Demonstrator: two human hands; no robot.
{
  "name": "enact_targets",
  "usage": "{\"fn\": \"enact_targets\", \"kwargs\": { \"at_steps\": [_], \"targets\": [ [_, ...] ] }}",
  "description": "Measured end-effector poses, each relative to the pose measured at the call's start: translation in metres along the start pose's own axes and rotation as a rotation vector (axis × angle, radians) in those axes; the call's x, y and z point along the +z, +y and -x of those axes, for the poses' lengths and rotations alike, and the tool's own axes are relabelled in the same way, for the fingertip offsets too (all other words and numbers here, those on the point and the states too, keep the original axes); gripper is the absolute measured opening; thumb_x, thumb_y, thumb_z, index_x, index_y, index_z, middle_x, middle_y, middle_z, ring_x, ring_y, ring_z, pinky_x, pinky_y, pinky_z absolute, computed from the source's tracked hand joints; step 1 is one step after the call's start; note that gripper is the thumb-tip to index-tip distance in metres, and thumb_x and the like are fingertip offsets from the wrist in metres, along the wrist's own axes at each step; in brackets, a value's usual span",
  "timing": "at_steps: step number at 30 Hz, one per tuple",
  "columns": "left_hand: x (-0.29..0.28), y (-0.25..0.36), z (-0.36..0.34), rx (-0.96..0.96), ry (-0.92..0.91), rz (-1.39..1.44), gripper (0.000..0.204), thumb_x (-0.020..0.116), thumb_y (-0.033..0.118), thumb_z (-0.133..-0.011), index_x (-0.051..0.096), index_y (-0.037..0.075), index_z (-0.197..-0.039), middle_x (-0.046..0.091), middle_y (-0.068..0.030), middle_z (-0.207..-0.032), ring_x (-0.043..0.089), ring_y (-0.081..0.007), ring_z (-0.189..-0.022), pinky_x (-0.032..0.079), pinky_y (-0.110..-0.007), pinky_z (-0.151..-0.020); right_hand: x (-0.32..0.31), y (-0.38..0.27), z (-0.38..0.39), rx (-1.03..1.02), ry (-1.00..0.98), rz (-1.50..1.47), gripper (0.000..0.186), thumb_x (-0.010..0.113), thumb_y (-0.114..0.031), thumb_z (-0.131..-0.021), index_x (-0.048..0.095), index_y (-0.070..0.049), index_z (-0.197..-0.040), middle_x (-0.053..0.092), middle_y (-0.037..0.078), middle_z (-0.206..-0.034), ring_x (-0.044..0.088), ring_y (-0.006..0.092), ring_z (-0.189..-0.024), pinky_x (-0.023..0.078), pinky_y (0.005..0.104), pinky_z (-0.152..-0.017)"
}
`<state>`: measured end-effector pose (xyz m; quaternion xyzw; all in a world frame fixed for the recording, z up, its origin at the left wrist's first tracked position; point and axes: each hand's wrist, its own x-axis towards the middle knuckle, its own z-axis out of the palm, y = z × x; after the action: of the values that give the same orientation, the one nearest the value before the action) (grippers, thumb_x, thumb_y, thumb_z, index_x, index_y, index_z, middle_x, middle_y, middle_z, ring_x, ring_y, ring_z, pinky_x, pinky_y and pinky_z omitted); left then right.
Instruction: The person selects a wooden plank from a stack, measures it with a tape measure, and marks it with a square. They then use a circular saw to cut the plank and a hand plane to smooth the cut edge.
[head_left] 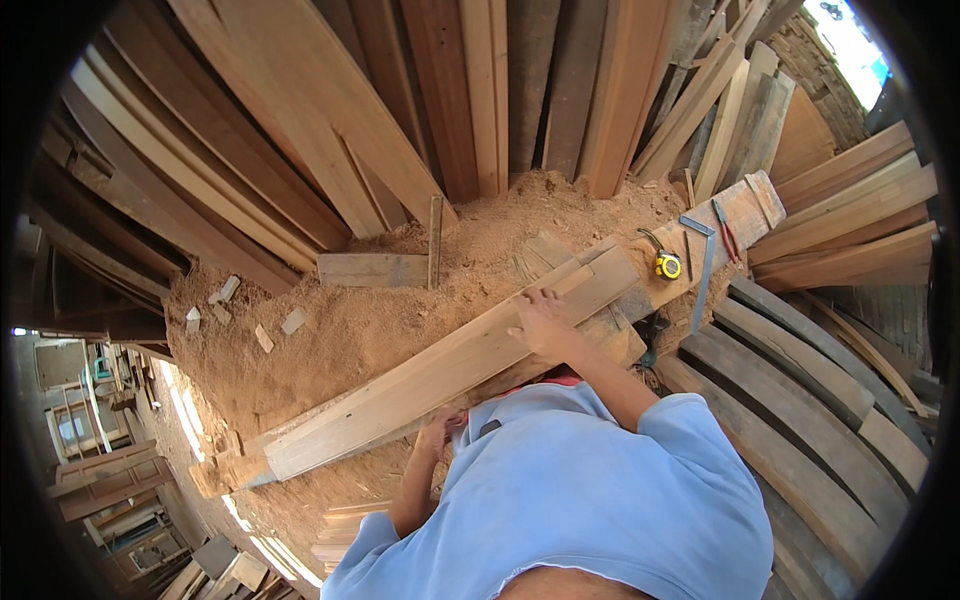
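Observation:
A long pale plank (pixel 400 385) lies slantwise across a wooden bench in front of me. My right hand (pixel 545 322) rests on its upper face toward the right end, fingers apart, fingertips close to the far edge. Beside the near edge, close to my shirt, is my left hand (pixel 438 432); its fingers are small and partly hidden. Past the plank's right end, the bench board (pixel 655 285) bears a yellow tape measure (pixel 668 264), a metal square (pixel 708 262) and red-handled pliers (pixel 727 235). A dark slim tool (pixel 688 255) lies between tape and square.
Sawdust (pixel 330 340) covers the ground beyond the bench, with small wood offcuts (pixel 293 321) on it. Tall boards (pixel 440 100) lean at the back. Stacked grey planks (pixel 790 430) stand close on my right. A short block (pixel 372 270) lies beyond the plank.

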<state>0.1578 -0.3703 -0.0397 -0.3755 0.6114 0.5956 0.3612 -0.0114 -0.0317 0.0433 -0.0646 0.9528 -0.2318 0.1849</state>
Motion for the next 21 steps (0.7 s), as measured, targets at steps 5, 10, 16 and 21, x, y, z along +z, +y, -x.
{"fn": "enact_targets", "kwargs": {
  "at_steps": [5,10,16,21],
  "targets": [
    [-0.109,-0.065,-0.007,0.007,-0.011,1.156,0.079,0.058,0.07,-0.09,0.049,0.005,-0.134,0.057,-0.0203,-0.129,0.055,-0.0345,-0.12,0.042,-0.053,-0.106,0.047,-0.06,-0.067,-0.181,-0.284,0.22,0.071,0.075,-0.053,-0.084,0.06,-0.004,-0.134,0.059,0.021,-0.136,0.051,0.0402,-0.132,0.041,0.0537,-0.109],
    [-0.126,-0.04,-0.016,0.038,0.487,1.338,0.1,0.055,0.074,-0.088,0.026,0.005,-0.153,0.025,-0.0245,-0.155,0.031,-0.0377,-0.143,0.029,-0.058,-0.119,0.08,-0.066,-0.114,-0.144,-0.664,0.147,0.08,0.076,-0.066,-0.076,0.068,-0.001,-0.121,0.067,0.024,-0.126,0.063,0.0377,-0.12,0.049,0.0503,-0.1],
    [-0.12,-0.027,-0.021,0.099,0.471,1.425,0.094,0.044,0.073,-0.092,0.023,0.011,-0.159,0.023,-0.0201,-0.16,0.025,-0.0371,-0.149,0.025,-0.063,-0.119,0.1,-0.05,-0.142,-0.144,-0.858,0.164,0.085,0.076,-0.071,-0.073,0.072,0.003,-0.113,0.071,0.025,-0.117,0.068,0.0382,-0.111,0.054,0.0478,-0.091],
    [-0.112,0.02,-0.01,0.147,0.432,1.47,0.075,0.027,0.064,-0.095,0.041,0.018,-0.153,0.037,-0.0129,-0.158,0.033,-0.0377,-0.146,0.027,-0.07,-0.114,0.098,-0.045,-0.128,-0.11,-0.762,0.168,0.089,0.076,-0.073,-0.072,0.07,0.002,-0.118,0.071,0.024,-0.118,0.068,0.0379,-0.111,0.053,0.0495,-0.092]
  ]
}}
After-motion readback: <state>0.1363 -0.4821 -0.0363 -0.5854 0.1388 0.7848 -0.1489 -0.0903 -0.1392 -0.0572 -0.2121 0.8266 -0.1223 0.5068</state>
